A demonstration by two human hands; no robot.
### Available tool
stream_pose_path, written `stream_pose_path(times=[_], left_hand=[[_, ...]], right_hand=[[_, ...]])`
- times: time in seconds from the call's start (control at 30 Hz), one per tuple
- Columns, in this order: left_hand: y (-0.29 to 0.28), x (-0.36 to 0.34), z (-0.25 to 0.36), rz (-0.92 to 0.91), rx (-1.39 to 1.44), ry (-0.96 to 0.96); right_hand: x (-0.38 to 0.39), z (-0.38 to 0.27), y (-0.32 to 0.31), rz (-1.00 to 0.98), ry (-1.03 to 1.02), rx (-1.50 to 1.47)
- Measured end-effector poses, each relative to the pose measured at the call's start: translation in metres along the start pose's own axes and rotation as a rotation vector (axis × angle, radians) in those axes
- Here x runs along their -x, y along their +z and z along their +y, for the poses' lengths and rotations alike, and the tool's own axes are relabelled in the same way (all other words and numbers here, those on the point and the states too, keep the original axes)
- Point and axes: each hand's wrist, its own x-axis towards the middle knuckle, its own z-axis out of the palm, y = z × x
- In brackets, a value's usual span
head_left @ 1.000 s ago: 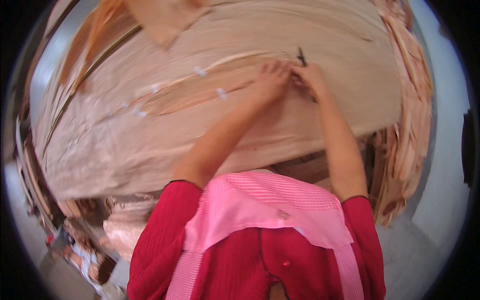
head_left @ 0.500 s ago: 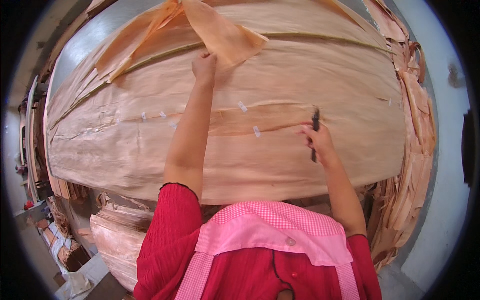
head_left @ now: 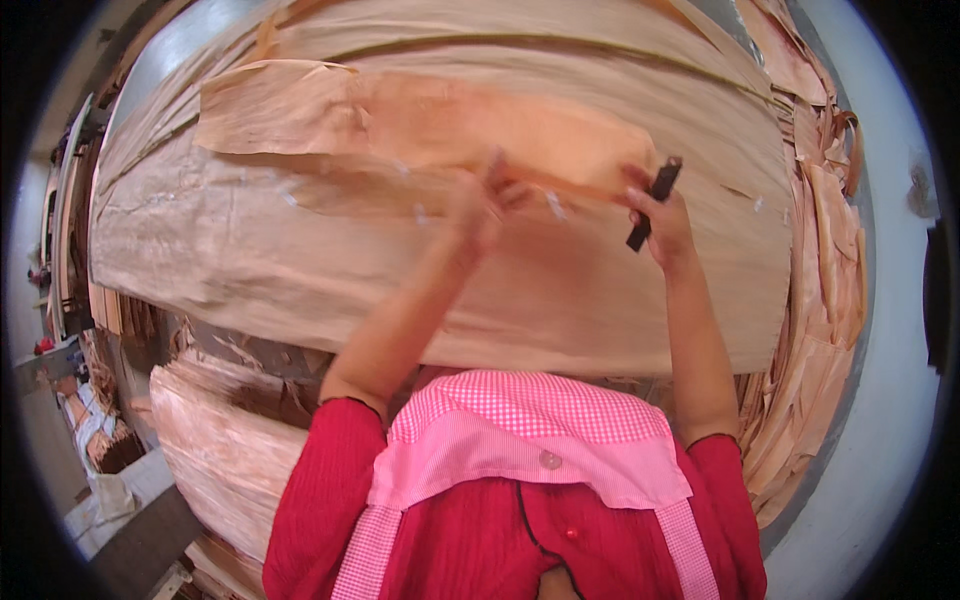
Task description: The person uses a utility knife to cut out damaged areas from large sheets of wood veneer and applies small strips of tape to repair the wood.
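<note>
A long, orange-tinted veneer piece (head_left: 420, 115) lies crosswise, partly raised and blurred, over a large pale veneer sheet (head_left: 560, 310) with small white tape bits along a seam. My left hand (head_left: 480, 205), smeared by motion, is closed on that piece's lower edge near its middle. My right hand (head_left: 655, 215) grips a black, bar-shaped tool (head_left: 665, 180), its fingertips beside the piece's right end; whether they pinch the veneer too is unclear.
Torn veneer offcuts (head_left: 830, 250) line the right side beside a pale wall (head_left: 885, 420). A stack of veneer (head_left: 220, 420) lies at the lower left, with boards and clutter (head_left: 105, 440) beyond it at the far left.
My left hand has come back from the upper sheets toward the middle, bringing the orange piece crosswise over the taped seam. My right hand, still holding the tool, has moved slightly away from me.
</note>
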Motion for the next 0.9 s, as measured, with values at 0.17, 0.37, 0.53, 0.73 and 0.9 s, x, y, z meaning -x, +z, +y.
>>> stream_pose_path(times=[0.17,0.37,0.53,0.73,0.9], left_hand=[[0.005,-0.048,0.019,0.295,-0.583,0.429],[0.002,0.016,-0.028,0.74,-0.761,0.17],[-0.009,0.002,-0.068,0.193,-1.936,1.137],[-0.031,-0.031,-0.057,0.369,-1.721,0.986],[-0.042,-0.039,-0.061,0.449,-1.873,0.992]], right_hand=[[-0.044,0.01,-0.061,-0.051,0.02,0.139],[-0.047,0.04,-0.046,-0.132,0.22,0.338],[-0.047,0.039,-0.048,-0.046,0.075,0.71],[-0.029,0.028,-0.011,-0.22,-0.342,1.11],[-0.032,0.034,0.053,-0.395,-0.251,1.53]])
